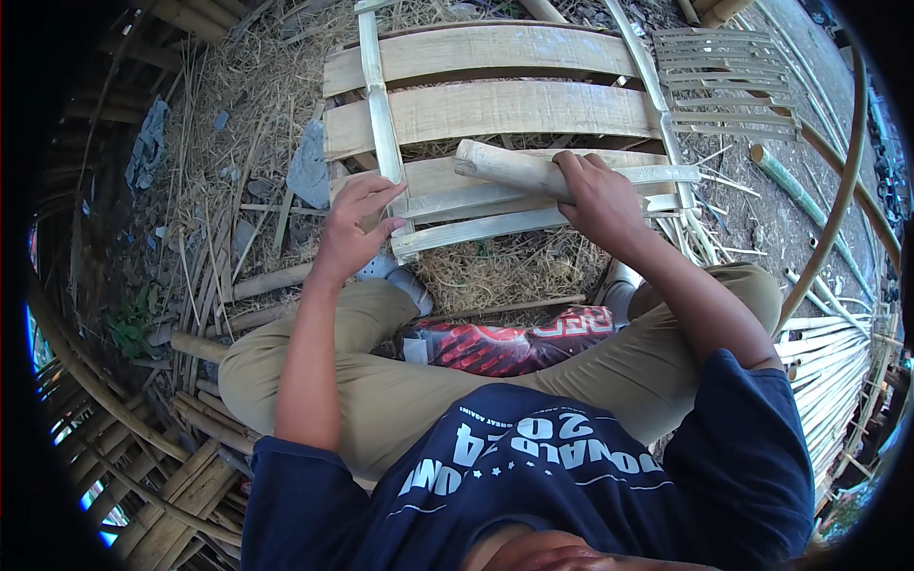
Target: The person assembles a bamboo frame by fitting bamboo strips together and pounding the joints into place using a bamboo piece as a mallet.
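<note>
Pale round stick, blunt-ended, was held slantwise above slatted frame of flat pale strips. Stick's right end was gripped by right hand, forearm angled inward. Left hand was poised beside frame's left edge, thumb and fingers parted.

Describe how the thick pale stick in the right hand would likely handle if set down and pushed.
The stick is probably stiff: it juts from the right hand without visible sag. Its rounded sides suggest it may roll if pushed sideways. Its surface looks matte, so likely not very slippery.
</note>
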{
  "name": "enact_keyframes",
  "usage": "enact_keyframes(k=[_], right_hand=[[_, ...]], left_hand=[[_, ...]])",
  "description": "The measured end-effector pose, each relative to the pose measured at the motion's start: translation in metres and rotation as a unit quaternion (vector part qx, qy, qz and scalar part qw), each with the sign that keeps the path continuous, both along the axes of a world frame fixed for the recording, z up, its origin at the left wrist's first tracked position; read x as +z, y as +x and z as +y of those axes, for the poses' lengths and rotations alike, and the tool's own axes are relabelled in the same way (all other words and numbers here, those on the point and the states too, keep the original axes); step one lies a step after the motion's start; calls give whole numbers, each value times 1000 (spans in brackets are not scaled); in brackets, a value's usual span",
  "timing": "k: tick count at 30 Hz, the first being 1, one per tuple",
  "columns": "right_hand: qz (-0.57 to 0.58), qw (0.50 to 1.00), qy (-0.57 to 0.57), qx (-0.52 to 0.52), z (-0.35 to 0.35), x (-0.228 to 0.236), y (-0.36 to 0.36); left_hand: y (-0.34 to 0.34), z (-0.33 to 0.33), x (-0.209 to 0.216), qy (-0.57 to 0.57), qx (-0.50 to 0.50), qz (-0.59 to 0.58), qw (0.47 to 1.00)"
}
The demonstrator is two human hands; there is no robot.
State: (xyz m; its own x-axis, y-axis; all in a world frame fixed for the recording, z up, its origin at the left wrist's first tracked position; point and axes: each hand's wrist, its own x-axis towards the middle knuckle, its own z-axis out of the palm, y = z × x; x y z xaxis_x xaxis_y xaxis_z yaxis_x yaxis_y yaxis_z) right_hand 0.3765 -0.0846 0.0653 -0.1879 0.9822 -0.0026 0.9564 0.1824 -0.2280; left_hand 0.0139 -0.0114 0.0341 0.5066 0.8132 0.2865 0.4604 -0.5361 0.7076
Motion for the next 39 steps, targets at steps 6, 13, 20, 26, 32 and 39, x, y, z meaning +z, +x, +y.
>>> enact_keyframes(k=[6, 13, 20, 26, 32, 39], right_hand=[[-1, 1000, -17, -1, 2, -3, 3], [7, 1000, -21, -2, 2, -2, 1], [-7, 1000, -8, 1, 4, -3, -1], [-7, 1000, -10, 1, 4, -2, -1], [-7, 1000, 2, 4, 3, -2, 0], [-11, 1000, -29, -2, 5, 2, -2]], left_hand=[[0, 1, -14, -34, -35, -19, 999], [3, 0, -12, -60, -33, -23, 997], [1, 3, -15, -65, -33, -29, 997], [0, 2, -17, -58, -20, -43, 997], [0, 3, -19, -48, -27, -37, 998], [-2, 3, -20, -46, -25, -46, 998]])
